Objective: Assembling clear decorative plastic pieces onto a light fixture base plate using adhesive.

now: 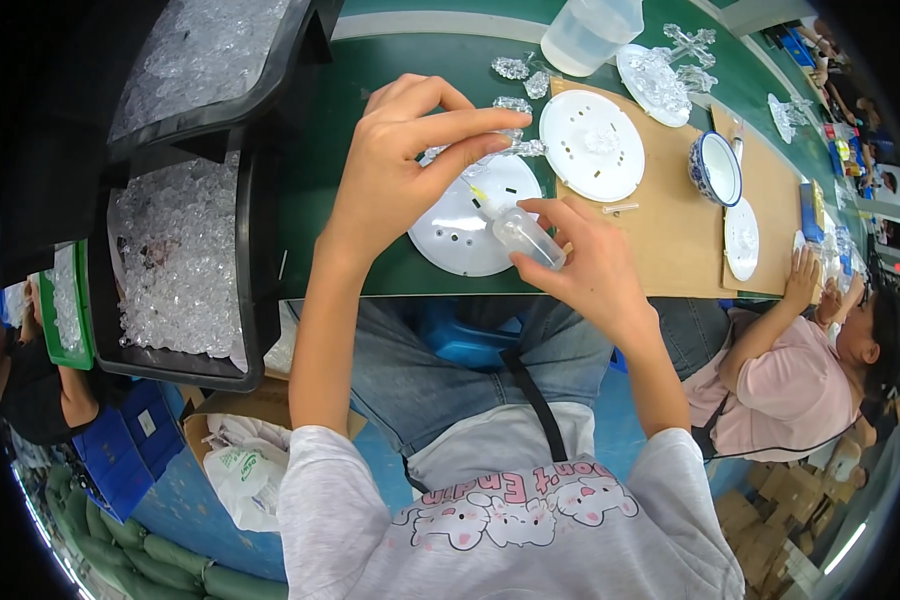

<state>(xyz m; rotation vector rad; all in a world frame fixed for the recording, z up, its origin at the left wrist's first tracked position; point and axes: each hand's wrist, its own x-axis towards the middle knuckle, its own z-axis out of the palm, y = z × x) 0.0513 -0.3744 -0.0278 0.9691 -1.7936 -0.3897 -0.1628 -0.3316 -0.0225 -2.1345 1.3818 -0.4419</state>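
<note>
My right hand (595, 255) grips a small translucent squeeze bottle (528, 238) with a thin yellow-green nozzle. The bottle is tilted, its tip pointing up and left over a white round disc (440, 228) with small holes. Above that disc my left hand (400, 145) is closed, thumb and forefinger pinching a clear faceted plastic piece (530, 148) that is partly hidden by the fingers. To the right lies a second white disc (562, 165) with a clear cluster at its middle. A few loose clear faceted pieces (510, 68) rest on the green table beyond.
Black bins (260, 250) full of clear plastic pieces stand at the left. On cardboard (660, 240) to the right are a blue-and-white bowl (718, 168) and another white disc (741, 240). A translucent container (590, 40) stands at the back. A co-worker (790, 370) sits at the right.
</note>
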